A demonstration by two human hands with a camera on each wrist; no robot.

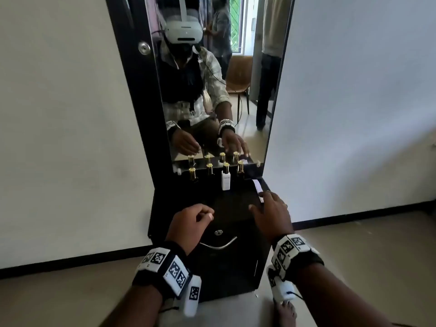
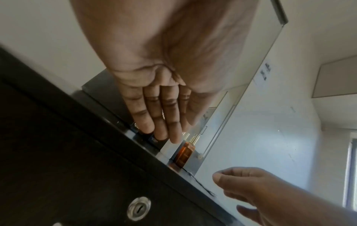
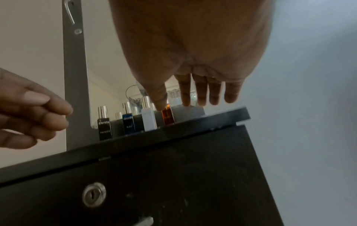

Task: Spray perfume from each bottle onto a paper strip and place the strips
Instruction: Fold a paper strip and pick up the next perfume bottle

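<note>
Four small perfume bottles stand in a row at the back of the black cabinet top [image 1: 231,204], against the mirror: a black one [image 3: 104,123], a blue one [image 3: 128,121], a white one [image 1: 226,179] and an amber one [image 3: 167,116]. All have metal caps. Pale paper strips [image 1: 257,185] lie along the top's right edge. My right hand [image 1: 264,201] reaches over their near end with its fingers straight; I cannot tell whether it touches them. My left hand [image 1: 207,214] hovers over the front left of the top, fingers loosely curled and holding nothing.
The tall mirror [image 1: 212,90] rises right behind the bottles and doubles them. Below the top sit a drawer lock [image 1: 219,232] and a curved metal handle [image 1: 219,245]. White walls flank the cabinet. My bare foot [image 1: 285,312] is on the floor at the lower right.
</note>
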